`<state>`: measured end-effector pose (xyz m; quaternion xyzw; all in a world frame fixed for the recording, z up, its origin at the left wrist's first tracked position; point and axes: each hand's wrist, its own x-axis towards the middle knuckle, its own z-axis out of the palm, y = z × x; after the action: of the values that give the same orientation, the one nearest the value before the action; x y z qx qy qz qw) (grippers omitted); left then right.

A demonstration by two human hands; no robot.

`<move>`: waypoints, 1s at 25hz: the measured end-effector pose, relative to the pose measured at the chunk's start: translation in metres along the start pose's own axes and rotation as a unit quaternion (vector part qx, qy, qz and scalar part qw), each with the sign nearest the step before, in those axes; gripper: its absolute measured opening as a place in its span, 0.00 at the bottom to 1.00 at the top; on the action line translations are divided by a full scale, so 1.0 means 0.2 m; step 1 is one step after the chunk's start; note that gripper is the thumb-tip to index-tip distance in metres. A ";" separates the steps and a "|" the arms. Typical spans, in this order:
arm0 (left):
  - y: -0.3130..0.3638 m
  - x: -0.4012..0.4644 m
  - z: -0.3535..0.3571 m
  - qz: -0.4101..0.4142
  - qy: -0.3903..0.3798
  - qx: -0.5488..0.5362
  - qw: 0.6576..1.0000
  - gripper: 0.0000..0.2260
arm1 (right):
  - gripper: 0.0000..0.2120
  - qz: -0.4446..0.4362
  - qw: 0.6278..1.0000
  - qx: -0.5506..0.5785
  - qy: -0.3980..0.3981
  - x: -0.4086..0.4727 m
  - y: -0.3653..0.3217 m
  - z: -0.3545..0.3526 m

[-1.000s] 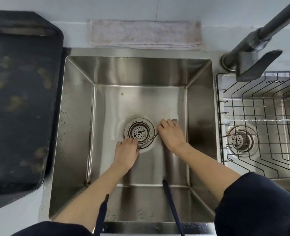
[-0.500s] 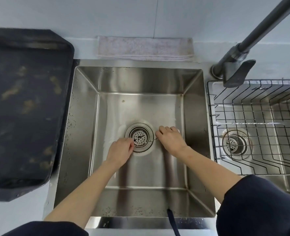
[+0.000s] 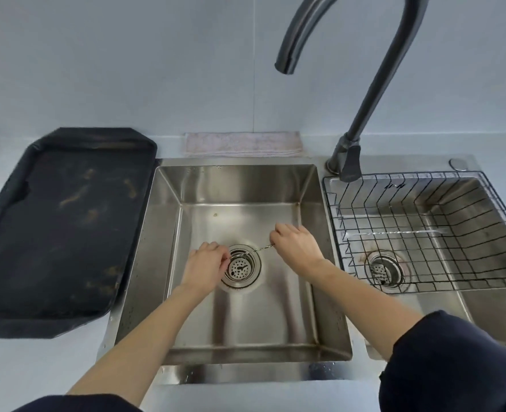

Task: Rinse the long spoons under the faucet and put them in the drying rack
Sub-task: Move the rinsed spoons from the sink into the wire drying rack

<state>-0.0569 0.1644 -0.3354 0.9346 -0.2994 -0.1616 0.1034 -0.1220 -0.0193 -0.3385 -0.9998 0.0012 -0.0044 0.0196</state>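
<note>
**Holding a long spoon over the drain**

Spanning the gap between both hands, a thin twisted-stem long spoon [image 3: 259, 249] lies low in the left basin of the sink [image 3: 168, 221], nearly level, just above the round drain strainer [image 3: 240, 267]. The left hand [image 3: 204, 267] is curled around one end of it at the strainer's left edge, fingers closed so that the end itself is hidden. The right hand [image 3: 297, 248] pinches the other end between fingertips, knuckles up, to the right of the strainer and nearer the basin's right wall. Which end carries the bowl cannot be told.

A second long spoon [image 3: 394, 232] lies flat across the drying rack [image 3: 483, 281], a black wire basket set into the right basin, above that basin's own drain [image 3: 382, 270]. It is well apart from both hands.

The dark faucet [image 3: 373, 84] rises from the deck between the two basins, its spout arching up and to the left so the outlet hangs over the rear of the left basin; no water shows at it. Its lever [image 3: 349, 165] points down beside the rack's back-left corner.

Behind the left basin, a folded pale cloth [image 3: 243, 144] lies along the tabletop's back edge against the wall. A large black tray [image 3: 55, 227] with smeared marks covers the tabletop left of the sink, touching its left rim. Dark sleeves [image 3: 453, 367] are pushed up both forearms.
</note>
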 end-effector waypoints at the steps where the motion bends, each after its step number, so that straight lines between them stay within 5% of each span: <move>1: 0.02 -0.01 -0.03 0.004 0.013 -0.005 1.000 0.10 | 0.18 0.007 1.000 0.001 0.007 -0.02 0.01 -0.03; 11: 0.38 -0.08 -0.18 0.074 0.060 -0.006 0.995 0.07 | 0.19 0.087 0.992 -0.034 0.088 -0.33 0.23 -0.26; 16: 0.66 -0.07 -0.15 0.116 0.075 -0.010 0.990 0.07 | 0.11 0.126 0.985 -0.008 0.117 -0.54 0.43 -0.34; 25: 1.12 0.00 -0.04 0.155 0.072 -0.008 0.985 0.08 | 0.15 0.151 0.984 -0.044 0.083 -0.84 0.84 -0.42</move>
<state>-0.1718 -0.0130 -0.2630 0.8855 -0.4307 -0.0781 0.1561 -0.2911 -0.1899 -0.2629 -0.9841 0.1540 -0.0846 -0.0240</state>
